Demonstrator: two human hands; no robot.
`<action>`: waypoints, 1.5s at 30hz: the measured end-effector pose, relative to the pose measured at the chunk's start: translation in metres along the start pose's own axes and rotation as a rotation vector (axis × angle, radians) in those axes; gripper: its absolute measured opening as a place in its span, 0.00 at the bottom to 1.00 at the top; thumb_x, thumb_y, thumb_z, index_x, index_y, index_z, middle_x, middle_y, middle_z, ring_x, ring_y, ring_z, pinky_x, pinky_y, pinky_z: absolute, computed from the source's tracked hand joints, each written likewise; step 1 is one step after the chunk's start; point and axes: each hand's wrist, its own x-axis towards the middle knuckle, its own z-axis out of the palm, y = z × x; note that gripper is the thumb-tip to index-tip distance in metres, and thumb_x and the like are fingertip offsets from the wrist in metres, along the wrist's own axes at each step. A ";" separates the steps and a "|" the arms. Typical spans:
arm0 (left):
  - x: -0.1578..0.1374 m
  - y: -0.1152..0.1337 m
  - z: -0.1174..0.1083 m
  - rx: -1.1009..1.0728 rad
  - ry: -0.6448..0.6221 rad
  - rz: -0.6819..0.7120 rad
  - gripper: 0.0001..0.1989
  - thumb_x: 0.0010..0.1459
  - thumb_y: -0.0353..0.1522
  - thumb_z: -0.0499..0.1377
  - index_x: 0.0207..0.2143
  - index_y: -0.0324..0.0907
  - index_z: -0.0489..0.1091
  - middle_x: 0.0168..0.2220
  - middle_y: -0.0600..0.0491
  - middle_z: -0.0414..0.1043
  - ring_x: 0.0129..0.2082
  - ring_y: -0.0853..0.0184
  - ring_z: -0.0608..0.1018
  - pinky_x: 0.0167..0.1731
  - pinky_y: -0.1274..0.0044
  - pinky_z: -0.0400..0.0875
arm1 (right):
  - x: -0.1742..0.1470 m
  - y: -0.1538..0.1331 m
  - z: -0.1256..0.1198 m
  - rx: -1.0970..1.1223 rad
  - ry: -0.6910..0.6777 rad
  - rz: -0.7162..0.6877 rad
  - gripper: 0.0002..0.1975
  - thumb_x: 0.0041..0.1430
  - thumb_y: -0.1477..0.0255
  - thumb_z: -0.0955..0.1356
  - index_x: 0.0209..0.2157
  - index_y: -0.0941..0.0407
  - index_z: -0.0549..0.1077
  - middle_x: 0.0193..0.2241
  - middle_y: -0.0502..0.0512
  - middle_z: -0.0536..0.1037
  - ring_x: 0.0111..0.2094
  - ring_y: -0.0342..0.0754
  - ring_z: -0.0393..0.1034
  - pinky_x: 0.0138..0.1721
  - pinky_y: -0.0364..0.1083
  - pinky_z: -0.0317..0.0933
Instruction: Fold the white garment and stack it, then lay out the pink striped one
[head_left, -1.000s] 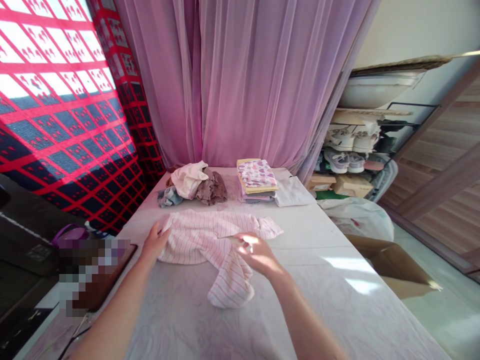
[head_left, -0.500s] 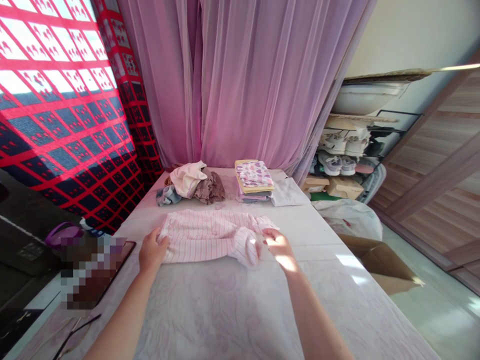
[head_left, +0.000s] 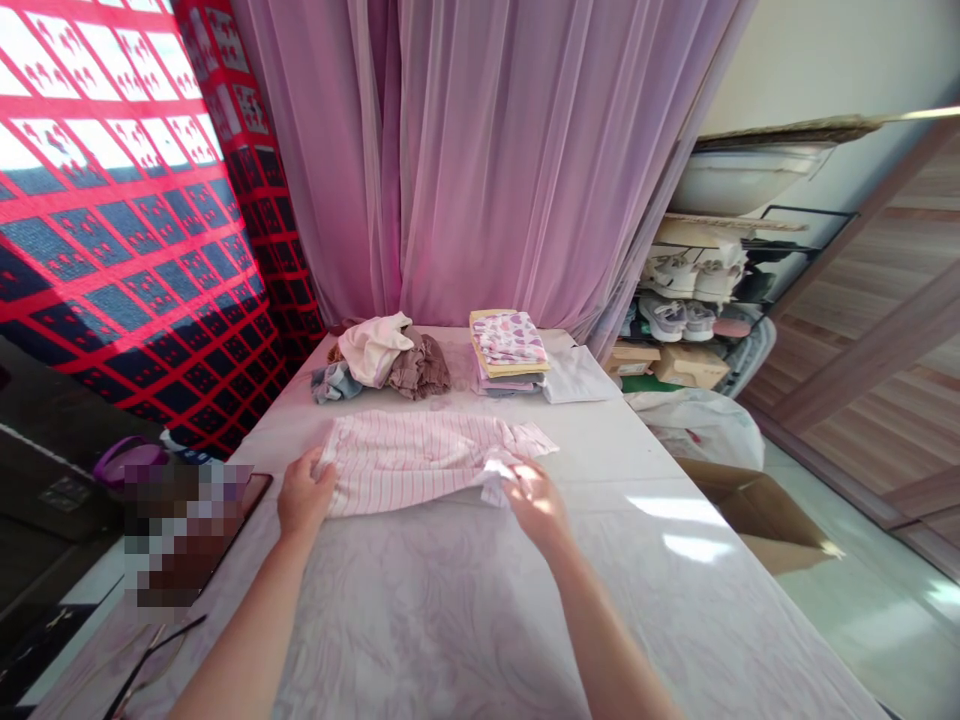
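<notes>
Head view: you stand at the white table (head_left: 450, 620) with the pink striped garment (head_left: 420, 462) spread flat across it.
Left hand: your left hand (head_left: 302, 495) pinches the garment's left edge, fingers closed on the cloth.
Right hand: your right hand (head_left: 534, 497) rests on the garment's near right corner; sun glare hides the fingertips, so it probably grips a fold, but you cannot tell.
Progress: the garment looks folded once lengthwise, one sleeve end poking out right; further folds seem left.
Done pile: a folded stack (head_left: 510, 352) sits beyond the garment, right side.
Left to do: a loose clothes heap (head_left: 386, 360) lies beyond the garment, left side.
Obstacles: nothing lies between the garment and the piles beyond it.
</notes>
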 end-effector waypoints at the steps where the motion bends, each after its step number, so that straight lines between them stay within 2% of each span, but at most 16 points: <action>1: 0.000 0.000 0.000 0.004 -0.001 0.001 0.21 0.57 0.36 0.55 0.53 0.44 0.69 0.51 0.46 0.70 0.51 0.56 0.74 0.53 0.67 0.68 | 0.006 0.003 -0.007 0.131 0.039 0.124 0.10 0.50 0.65 0.66 0.31 0.53 0.77 0.39 0.58 0.80 0.44 0.58 0.75 0.42 0.52 0.70; 3: 0.001 -0.001 0.000 0.014 -0.002 0.002 0.21 0.57 0.36 0.55 0.53 0.44 0.69 0.51 0.46 0.70 0.51 0.56 0.74 0.53 0.67 0.68 | 0.016 0.012 -0.024 0.345 0.102 0.323 0.14 0.51 0.61 0.64 0.31 0.54 0.75 0.33 0.58 0.80 0.37 0.56 0.76 0.34 0.50 0.71; 5: 0.001 -0.001 0.001 0.027 -0.002 0.002 0.21 0.57 0.36 0.55 0.53 0.45 0.69 0.51 0.46 0.70 0.51 0.55 0.74 0.52 0.66 0.69 | 0.018 0.024 -0.044 0.388 0.135 0.389 0.16 0.51 0.59 0.61 0.32 0.55 0.74 0.31 0.58 0.80 0.33 0.53 0.76 0.28 0.47 0.69; 8: 0.000 -0.001 0.001 0.042 -0.001 0.003 0.20 0.57 0.37 0.55 0.52 0.44 0.70 0.51 0.45 0.70 0.50 0.54 0.74 0.51 0.65 0.69 | 0.013 0.045 -0.072 0.275 0.150 0.433 0.14 0.47 0.62 0.63 0.31 0.55 0.73 0.25 0.56 0.78 0.27 0.52 0.74 0.24 0.46 0.66; 10: 0.000 0.000 0.000 0.044 -0.002 0.004 0.20 0.57 0.37 0.55 0.52 0.43 0.70 0.51 0.45 0.70 0.49 0.54 0.74 0.51 0.65 0.70 | 0.009 0.056 -0.088 0.069 0.182 0.475 0.15 0.44 0.66 0.65 0.35 0.56 0.75 0.23 0.55 0.78 0.27 0.53 0.73 0.27 0.48 0.66; 13: -0.002 0.002 -0.001 0.041 0.002 0.006 0.21 0.57 0.37 0.55 0.52 0.42 0.70 0.50 0.44 0.70 0.50 0.54 0.74 0.51 0.65 0.69 | 0.013 0.056 -0.105 -0.283 0.310 0.471 0.24 0.46 0.70 0.66 0.47 0.56 0.75 0.36 0.61 0.80 0.36 0.57 0.75 0.37 0.51 0.66; 15: -0.002 0.003 -0.001 0.036 0.009 0.009 0.21 0.57 0.37 0.55 0.52 0.41 0.71 0.50 0.44 0.71 0.49 0.54 0.75 0.52 0.65 0.69 | 0.026 0.045 -0.106 -0.430 0.345 0.357 0.25 0.51 0.71 0.65 0.52 0.54 0.73 0.46 0.61 0.78 0.43 0.56 0.74 0.43 0.51 0.65; 19: -0.001 0.001 0.001 0.038 0.027 0.024 0.20 0.57 0.37 0.54 0.51 0.41 0.72 0.49 0.44 0.72 0.48 0.55 0.75 0.51 0.65 0.70 | 0.069 0.005 -0.080 -0.576 0.042 0.171 0.21 0.62 0.64 0.61 0.53 0.52 0.73 0.40 0.57 0.81 0.43 0.53 0.75 0.44 0.47 0.63; 23: 0.001 -0.004 0.005 0.045 0.051 0.039 0.19 0.57 0.37 0.55 0.49 0.42 0.73 0.47 0.45 0.72 0.47 0.56 0.76 0.49 0.65 0.71 | 0.110 -0.024 -0.038 -0.786 -0.293 0.106 0.32 0.61 0.53 0.63 0.62 0.54 0.64 0.44 0.59 0.80 0.48 0.55 0.73 0.46 0.49 0.63; 26: 0.002 -0.006 0.007 0.039 0.061 0.040 0.18 0.57 0.36 0.56 0.49 0.42 0.73 0.47 0.46 0.72 0.47 0.56 0.76 0.49 0.65 0.71 | 0.130 -0.030 -0.018 -0.933 -0.439 0.076 0.23 0.56 0.58 0.69 0.51 0.52 0.75 0.46 0.59 0.80 0.49 0.55 0.73 0.45 0.47 0.63; 29: 0.000 -0.006 0.007 0.030 0.058 0.040 0.18 0.57 0.36 0.55 0.48 0.41 0.73 0.48 0.45 0.72 0.48 0.56 0.75 0.50 0.66 0.70 | 0.144 -0.030 -0.012 -0.974 -0.363 0.079 0.13 0.60 0.65 0.66 0.44 0.53 0.78 0.44 0.61 0.80 0.48 0.56 0.73 0.44 0.47 0.63; 32: -0.002 -0.004 0.006 0.027 0.047 0.039 0.18 0.57 0.35 0.55 0.48 0.41 0.72 0.49 0.45 0.72 0.48 0.56 0.75 0.50 0.66 0.70 | 0.153 -0.029 -0.010 -0.987 -0.214 0.083 0.18 0.67 0.67 0.59 0.52 0.56 0.72 0.47 0.67 0.77 0.48 0.58 0.73 0.44 0.50 0.63; 35: -0.003 -0.003 0.006 0.025 0.044 0.035 0.18 0.58 0.35 0.55 0.49 0.41 0.72 0.50 0.45 0.71 0.49 0.56 0.75 0.50 0.66 0.70 | 0.148 -0.029 -0.004 -0.982 -0.155 0.058 0.20 0.67 0.68 0.59 0.57 0.58 0.67 0.49 0.67 0.76 0.49 0.58 0.71 0.45 0.52 0.62; 39: -0.002 -0.004 0.006 0.012 0.041 0.032 0.18 0.58 0.37 0.55 0.49 0.42 0.71 0.51 0.45 0.71 0.49 0.55 0.75 0.50 0.65 0.70 | 0.111 -0.026 0.015 -0.894 -0.069 -0.176 0.22 0.66 0.73 0.60 0.60 0.54 0.64 0.60 0.63 0.67 0.58 0.55 0.62 0.53 0.51 0.56; 42: -0.002 -0.005 0.006 -0.008 0.051 0.041 0.17 0.59 0.38 0.55 0.48 0.42 0.72 0.49 0.45 0.72 0.48 0.56 0.75 0.50 0.65 0.70 | 0.073 -0.024 0.034 -0.751 -0.191 -0.322 0.16 0.67 0.72 0.59 0.50 0.55 0.74 0.51 0.60 0.75 0.53 0.52 0.66 0.51 0.48 0.56; 45: -0.002 -0.006 0.005 -0.016 0.059 0.056 0.16 0.60 0.37 0.54 0.46 0.42 0.72 0.48 0.45 0.72 0.48 0.57 0.76 0.50 0.67 0.70 | 0.045 -0.025 0.050 -0.728 -0.337 -0.294 0.17 0.67 0.63 0.60 0.38 0.54 0.78 0.39 0.57 0.79 0.44 0.51 0.70 0.44 0.46 0.57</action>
